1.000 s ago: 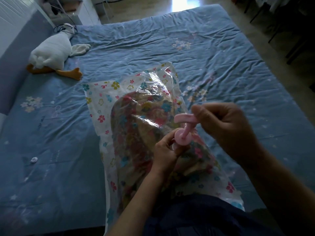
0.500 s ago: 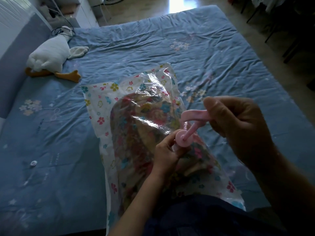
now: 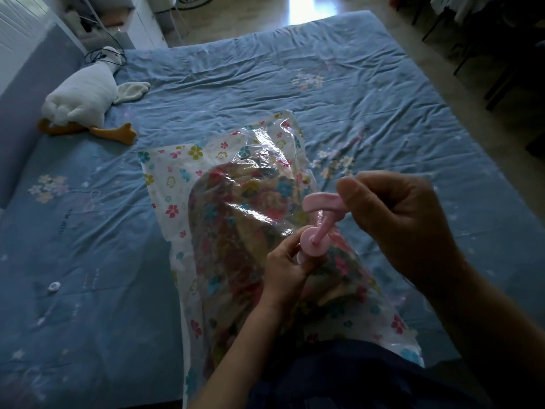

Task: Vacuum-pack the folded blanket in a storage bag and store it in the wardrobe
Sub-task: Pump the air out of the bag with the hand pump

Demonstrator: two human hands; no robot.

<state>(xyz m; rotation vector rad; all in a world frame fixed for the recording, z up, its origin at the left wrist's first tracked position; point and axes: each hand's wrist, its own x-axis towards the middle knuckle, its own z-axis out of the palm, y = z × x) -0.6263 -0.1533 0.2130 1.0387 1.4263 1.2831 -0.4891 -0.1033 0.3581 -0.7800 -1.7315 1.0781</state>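
Folded blanket (image 3: 236, 231) inside storage bag (image 3: 165, 172) on bed (image 3: 265, 69). Barrel of pink pump (image 3: 312, 242) gripped by left hand (image 3: 283, 268), probably over the hidden valve; right hand (image 3: 398, 219) fingers clench the raised handle (image 3: 321, 201). Push straight, full strokes, barrel square on valve.

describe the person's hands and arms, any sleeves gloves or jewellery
The left hand and right hand are bare: no gloves, and no rings or watch that the dim light lets me make out. The left forearm and right forearm are bare too, with no sleeve showing before the picture's edge. Dark blue clothing shows at the bottom.
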